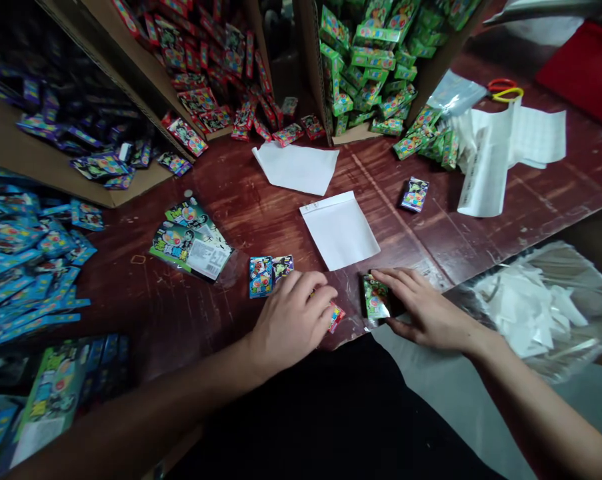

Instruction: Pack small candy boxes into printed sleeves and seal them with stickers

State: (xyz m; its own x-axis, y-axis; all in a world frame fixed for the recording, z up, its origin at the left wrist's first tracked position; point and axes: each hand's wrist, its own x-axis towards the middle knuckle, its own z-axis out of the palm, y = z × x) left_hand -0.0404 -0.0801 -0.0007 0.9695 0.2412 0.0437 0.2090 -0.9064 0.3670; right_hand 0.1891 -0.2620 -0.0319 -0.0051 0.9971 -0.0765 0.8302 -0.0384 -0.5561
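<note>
At the table's near edge, my left hand curls over a small red printed box. Most of that box is hidden beneath the fingers. Just left of this hand, a small blue printed box lies beside a purple one, which the hand partly covers. My right hand grips a small green printed box from its right side, fingers at the far end and thumb at the near end. A gap separates the red and green boxes.
Cardboard cartons hold purple boxes, red boxes and green boxes. Blue boxes pile up left. White sheets, green printed packs, a lone purple box and scissors lie about. A plastic bag holds scraps.
</note>
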